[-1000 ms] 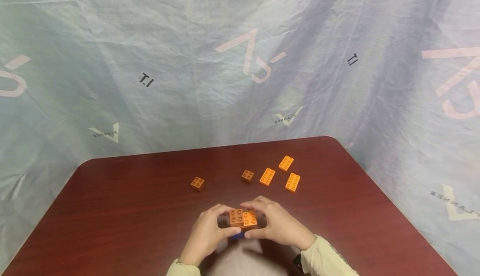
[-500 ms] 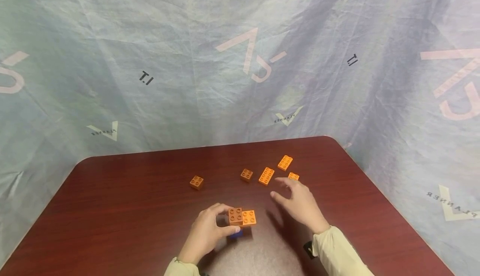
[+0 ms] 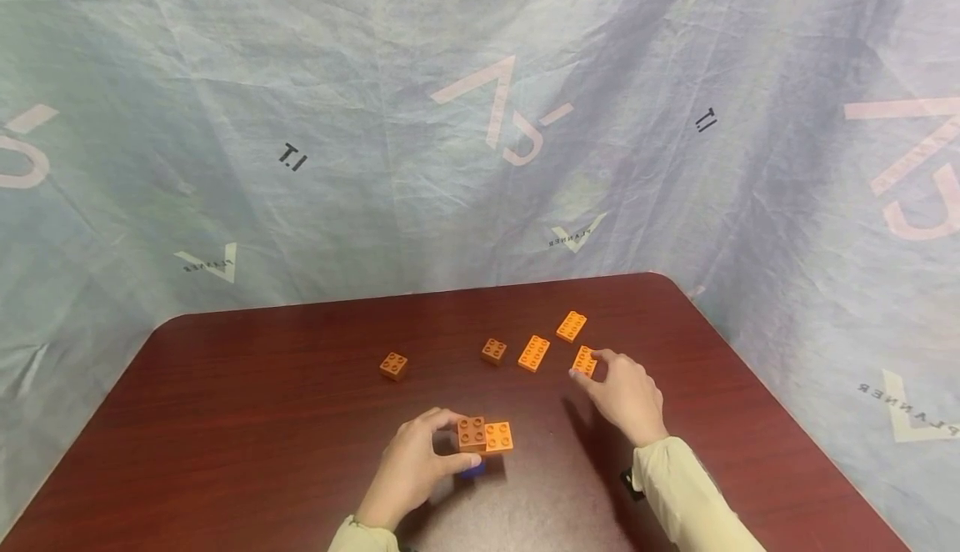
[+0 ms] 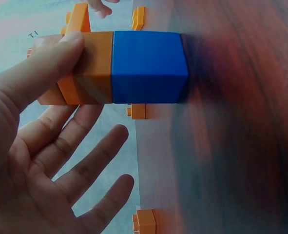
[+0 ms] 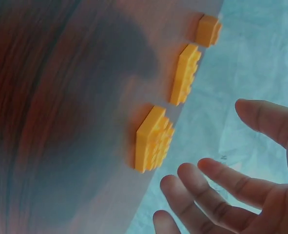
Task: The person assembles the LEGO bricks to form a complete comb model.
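A stack of toy building bricks (image 3: pixel 472 433) stands near the table's front, gripped by my left hand (image 3: pixel 408 464) between thumb and fingers. Its bottom is a blue brick (image 4: pixel 150 67), with orange-brown bricks above and a flat orange brick (image 3: pixel 499 436) jutting out to the right. In the left wrist view the ring and little fingers are spread away from the stack. To the right, my right hand (image 3: pixel 626 389) reaches over a flat orange brick (image 3: pixel 582 360), thumb and index fingertips at its sides. The right wrist view shows that hand's fingers (image 5: pixel 229 180) parted and relaxed, beside the brick (image 5: pixel 152 141).
Two more flat orange bricks (image 3: pixel 534 353) lie left of and behind the right hand. Two small brown bricks (image 3: pixel 493 351) sit farther left, studs up. Beyond the dark red table (image 3: pixel 247 419) hangs a pale printed cloth (image 3: pixel 420 202).
My right hand has let go of the stack and moved right and forward to a flat orange brick. The left hand has kept its grip on the stack, almost in place.
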Available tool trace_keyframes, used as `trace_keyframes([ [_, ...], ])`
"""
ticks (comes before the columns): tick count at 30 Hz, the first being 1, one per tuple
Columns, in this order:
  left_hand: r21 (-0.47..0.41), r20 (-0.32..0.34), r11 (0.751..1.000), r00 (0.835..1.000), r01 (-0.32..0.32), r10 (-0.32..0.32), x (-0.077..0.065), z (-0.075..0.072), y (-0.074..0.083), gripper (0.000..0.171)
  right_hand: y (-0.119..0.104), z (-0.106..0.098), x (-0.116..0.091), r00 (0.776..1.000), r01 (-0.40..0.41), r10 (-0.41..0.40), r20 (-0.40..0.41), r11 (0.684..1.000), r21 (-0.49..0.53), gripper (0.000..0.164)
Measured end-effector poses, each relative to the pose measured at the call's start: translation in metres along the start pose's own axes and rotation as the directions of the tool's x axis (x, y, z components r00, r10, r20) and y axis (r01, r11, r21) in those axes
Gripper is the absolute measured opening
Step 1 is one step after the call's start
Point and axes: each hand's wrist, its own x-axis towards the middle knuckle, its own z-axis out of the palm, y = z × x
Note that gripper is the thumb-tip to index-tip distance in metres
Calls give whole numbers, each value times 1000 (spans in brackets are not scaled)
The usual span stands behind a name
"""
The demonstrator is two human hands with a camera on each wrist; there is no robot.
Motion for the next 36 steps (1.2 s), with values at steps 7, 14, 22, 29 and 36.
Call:
trace_keyframes([
  [7, 12, -4, 1000, 1000, 2, -2, 0, 0, 0, 45, 6, 2, 8, 998, -69, 69, 11, 997, -45, 63],
  [14, 16, -1, 1000, 1000, -2, 2, 0, 0, 1, 41, 8, 5, 17, 992, -107, 111, 54, 991, -81, 59],
  [22, 19, -2, 1000, 1000, 9, -9, 0, 0, 1, 41, 2, 8, 29, 989, -128, 136, 54, 984, -125, 50],
  [29, 9, 1, 1000, 1000, -5, 5, -1, 0, 0, 40, -3, 13, 35, 979, -156, 175, 105, 973, -173, 55],
  [36, 1, 3, 1000, 1000, 1, -1, -1, 0, 0, 40, -4, 19, 39, 971, -171, 200, 135, 965, -200, 56],
])
